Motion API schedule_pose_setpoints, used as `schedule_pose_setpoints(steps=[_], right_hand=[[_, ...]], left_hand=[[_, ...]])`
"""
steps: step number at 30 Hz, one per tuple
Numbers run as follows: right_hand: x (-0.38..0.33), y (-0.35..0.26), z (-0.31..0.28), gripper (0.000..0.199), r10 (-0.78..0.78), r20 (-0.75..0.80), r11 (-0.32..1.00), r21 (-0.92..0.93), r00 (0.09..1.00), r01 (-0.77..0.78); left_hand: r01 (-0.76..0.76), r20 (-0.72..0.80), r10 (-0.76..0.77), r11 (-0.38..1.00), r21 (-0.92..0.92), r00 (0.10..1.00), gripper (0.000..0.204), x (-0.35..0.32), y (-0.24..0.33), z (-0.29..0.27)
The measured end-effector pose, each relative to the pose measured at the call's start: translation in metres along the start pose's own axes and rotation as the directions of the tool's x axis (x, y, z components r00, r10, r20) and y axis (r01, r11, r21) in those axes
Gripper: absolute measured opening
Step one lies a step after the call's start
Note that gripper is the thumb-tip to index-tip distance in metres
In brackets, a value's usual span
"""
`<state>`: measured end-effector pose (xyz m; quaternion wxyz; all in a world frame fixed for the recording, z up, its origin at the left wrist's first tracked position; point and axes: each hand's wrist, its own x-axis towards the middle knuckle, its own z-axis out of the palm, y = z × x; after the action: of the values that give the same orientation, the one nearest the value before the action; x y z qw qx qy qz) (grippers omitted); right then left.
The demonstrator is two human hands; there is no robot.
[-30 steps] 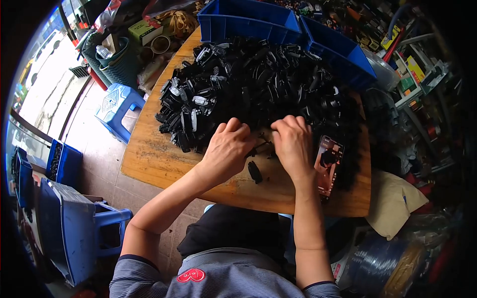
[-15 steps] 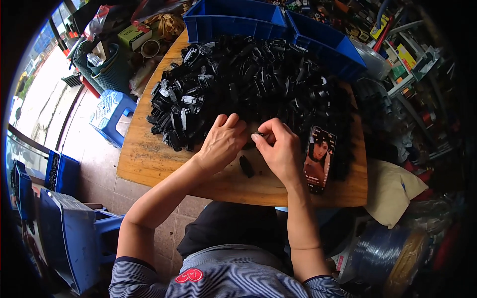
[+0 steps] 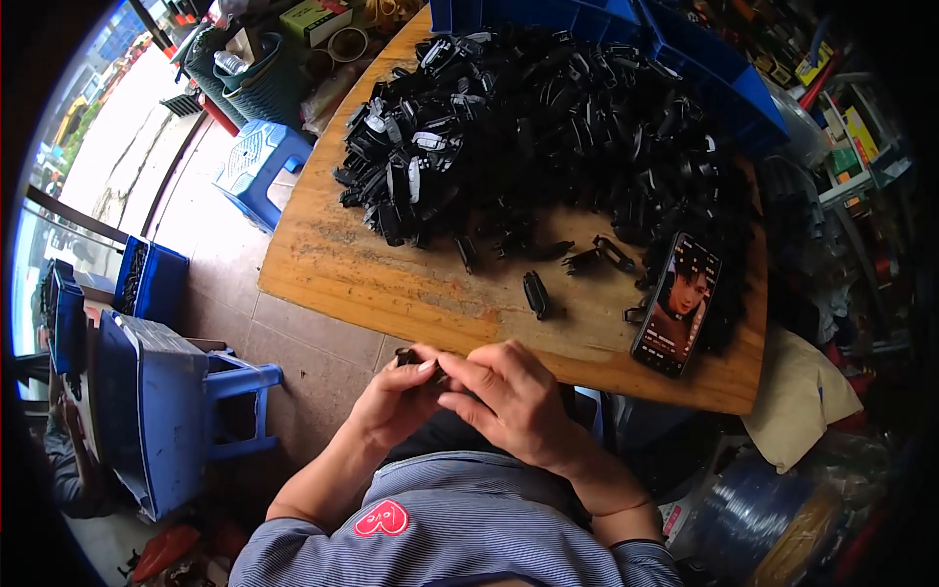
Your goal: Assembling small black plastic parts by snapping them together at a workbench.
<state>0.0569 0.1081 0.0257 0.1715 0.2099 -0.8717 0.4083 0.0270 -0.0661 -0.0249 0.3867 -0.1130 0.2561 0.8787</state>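
1. Hands meet just off the near edge of the bench, above the person's lap. The left hand [image 3: 396, 401] curls its fingers round a small black plastic part [image 3: 409, 358], thumb and fingertips pinching it.
2. The right hand [image 3: 509, 401] lies against the left, its fingers bent and pressed onto the same part from the other side; most of the part is hidden between the two hands.
3. What shows of the part is a short, dark, glossy stub poking out above the left thumb, with a squarish end. Its full shape cannot be told.
4. Just beyond the hands, a single black clip [image 3: 535, 293] lies alone on the bare wood, oblong and rounded, well apart from the main heap.
5. A phone [image 3: 677, 303] with a lit screen rests tilted on the right side of the bench [image 3: 391, 284], its far end touching the loose black pieces.
6. A large heap of black parts [image 3: 548, 127] covers the far half of the round wooden bench, some with pale grey faces.
7. Blue bins [image 3: 685, 59] stand behind the heap.
8. A blue stool [image 3: 249, 166] stands on the tiled floor to the left.
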Motion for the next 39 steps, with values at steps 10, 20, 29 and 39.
schedule_pose_setpoints(steps=[10,20,29,39], right_hand=[[-0.141,0.060,0.007,0.013,0.365,0.605,0.910,-0.394,0.707,-0.131],[-0.072,0.015,-0.044,0.023,0.336,0.559,0.816,0.230,0.758,-0.531],[-0.005,0.029,-0.039,0.023,0.493,0.070,0.607,0.687,0.867,-0.400],[-0.014,0.045,-0.035,0.043,0.558,-0.078,0.594,0.733,0.826,-0.332]], left_hand=[[-0.173,-0.265,0.607,0.565,0.807,0.749,0.019,-0.009,0.036,-0.134],[-0.018,0.063,-0.050,0.627,0.779,0.997,0.031,-0.018,0.048,0.006],[-0.309,0.414,0.009,0.679,0.666,0.910,0.034,0.054,0.024,0.050],[-0.292,0.366,0.045,0.697,0.655,0.929,0.031,0.059,0.019,0.052]])
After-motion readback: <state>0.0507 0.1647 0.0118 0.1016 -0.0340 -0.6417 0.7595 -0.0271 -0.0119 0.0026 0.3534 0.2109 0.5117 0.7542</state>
